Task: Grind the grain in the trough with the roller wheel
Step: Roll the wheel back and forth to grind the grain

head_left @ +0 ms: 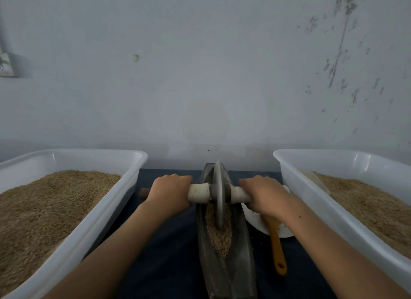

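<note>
A dark metal boat-shaped trough (242,263) runs from the bottom centre toward the wall. Brown grain (219,236) lies in its groove. A grey metal roller wheel (219,194) stands upright in the far half of the trough, on the grain. A pale axle handle (199,193) passes through the wheel to both sides. My left hand (170,194) grips the left end of the handle. My right hand (264,195) grips the right end, and its fingers hide that part of the handle.
A white plastic tub (106,212) of grain stands at the left, another white tub (311,201) of grain at the right. A white plate (255,218) with an orange-handled tool (278,252) lies right of the trough. A dark cloth (169,243) covers the table. The wall is close behind.
</note>
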`<state>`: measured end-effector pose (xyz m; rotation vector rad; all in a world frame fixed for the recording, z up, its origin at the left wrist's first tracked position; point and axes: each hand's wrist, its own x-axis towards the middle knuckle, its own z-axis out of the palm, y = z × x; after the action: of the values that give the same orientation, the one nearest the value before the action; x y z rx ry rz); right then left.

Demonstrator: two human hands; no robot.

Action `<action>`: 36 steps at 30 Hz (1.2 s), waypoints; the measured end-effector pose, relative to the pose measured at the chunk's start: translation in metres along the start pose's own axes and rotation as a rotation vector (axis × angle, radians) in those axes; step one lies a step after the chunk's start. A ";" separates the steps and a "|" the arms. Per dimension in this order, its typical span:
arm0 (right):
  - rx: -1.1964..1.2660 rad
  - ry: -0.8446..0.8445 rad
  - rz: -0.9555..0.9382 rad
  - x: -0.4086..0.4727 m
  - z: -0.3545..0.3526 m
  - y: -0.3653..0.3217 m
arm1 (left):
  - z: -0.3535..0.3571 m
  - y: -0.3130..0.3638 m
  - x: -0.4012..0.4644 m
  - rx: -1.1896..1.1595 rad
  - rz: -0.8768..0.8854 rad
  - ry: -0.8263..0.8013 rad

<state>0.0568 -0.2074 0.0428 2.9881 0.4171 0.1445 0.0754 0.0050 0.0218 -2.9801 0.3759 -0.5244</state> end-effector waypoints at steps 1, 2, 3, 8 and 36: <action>0.021 -0.036 -0.008 -0.001 -0.001 0.002 | -0.002 -0.001 0.001 0.003 0.015 -0.058; 0.046 -0.083 -0.014 -0.001 -0.003 0.004 | -0.005 -0.001 0.001 0.005 0.027 -0.114; 0.077 -0.134 -0.013 -0.002 -0.004 0.005 | -0.008 0.000 0.001 0.005 0.036 -0.164; 0.152 -0.246 -0.007 -0.002 -0.005 0.006 | -0.014 0.001 0.001 -0.029 0.033 -0.324; 0.049 0.061 0.037 0.007 0.011 0.001 | -0.008 0.006 0.002 0.077 0.002 -0.047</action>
<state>0.0653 -0.2076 0.0330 3.0470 0.3770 0.2334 0.0726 -0.0016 0.0295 -2.9123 0.3462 -0.4566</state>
